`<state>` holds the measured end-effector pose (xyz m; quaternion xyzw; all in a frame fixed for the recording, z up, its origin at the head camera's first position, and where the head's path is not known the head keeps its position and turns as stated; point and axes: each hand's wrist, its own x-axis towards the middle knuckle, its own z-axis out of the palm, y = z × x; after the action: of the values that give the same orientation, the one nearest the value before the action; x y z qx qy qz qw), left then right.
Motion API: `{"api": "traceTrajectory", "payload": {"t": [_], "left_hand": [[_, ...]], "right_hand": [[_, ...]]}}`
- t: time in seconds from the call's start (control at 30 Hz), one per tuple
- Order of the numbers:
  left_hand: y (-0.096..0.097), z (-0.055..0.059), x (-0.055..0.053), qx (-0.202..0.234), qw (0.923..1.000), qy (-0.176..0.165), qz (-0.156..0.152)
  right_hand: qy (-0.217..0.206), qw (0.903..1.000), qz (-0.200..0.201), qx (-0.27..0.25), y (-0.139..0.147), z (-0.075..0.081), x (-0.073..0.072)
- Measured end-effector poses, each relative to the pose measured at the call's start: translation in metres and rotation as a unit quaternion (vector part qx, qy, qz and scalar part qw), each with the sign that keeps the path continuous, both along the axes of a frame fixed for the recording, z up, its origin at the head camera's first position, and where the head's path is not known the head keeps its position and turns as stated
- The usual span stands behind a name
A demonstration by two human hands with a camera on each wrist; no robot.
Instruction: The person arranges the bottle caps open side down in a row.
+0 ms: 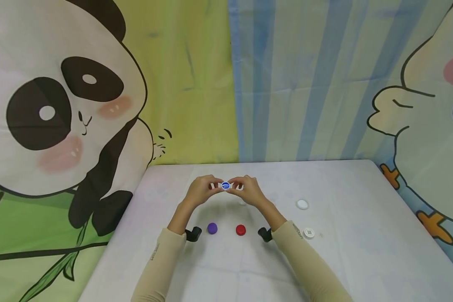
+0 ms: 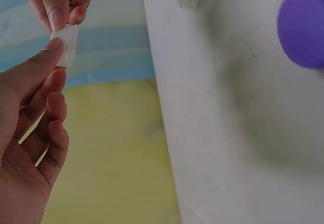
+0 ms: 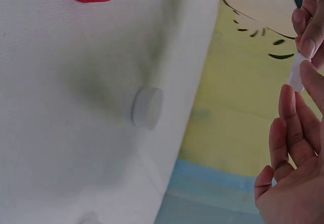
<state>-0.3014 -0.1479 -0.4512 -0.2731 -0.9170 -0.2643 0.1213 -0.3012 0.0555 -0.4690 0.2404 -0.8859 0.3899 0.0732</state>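
Raised above the table's far half, a small white cap with a blue round face (image 1: 225, 185) is held between both hands. My left hand (image 1: 203, 191) pinches it from the left with thumb and forefinger. From the other side my right hand (image 1: 251, 191) pinches it too. The left wrist view shows the cap's white edge (image 2: 70, 45) between the thumbs; the other fingers of the left hand (image 2: 30, 117) are loosely bent. In the right wrist view the cap (image 3: 297, 73) again sits between the fingertips of both hands, near the right hand (image 3: 298, 168).
On the white table (image 1: 347, 260) lie a purple cap (image 1: 212, 228) and a red cap (image 1: 240, 230), nearer than the hands. Two white caps, one farther (image 1: 302, 204) and one nearer (image 1: 309, 233), lie to the right. Another white cap (image 3: 148, 107) lies beneath the hands.
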Motion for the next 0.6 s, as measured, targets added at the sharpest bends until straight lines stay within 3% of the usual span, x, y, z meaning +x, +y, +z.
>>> {"api": "traceTrajectory", "payload": {"t": [0.4, 0.6], "left_hand": [[-0.021, -0.049, -0.024, -0.013, 0.996, -0.086, 0.02], [-0.023, -0.063, -0.028, -0.016, 0.9936, -0.109, 0.023]], "right_hand": [[-0.051, 0.9951, 0.001, 0.085, -0.026, -0.032, -0.023], [-0.043, 0.9909, -0.013, 0.127, -0.034, -0.044, -0.027]]}}
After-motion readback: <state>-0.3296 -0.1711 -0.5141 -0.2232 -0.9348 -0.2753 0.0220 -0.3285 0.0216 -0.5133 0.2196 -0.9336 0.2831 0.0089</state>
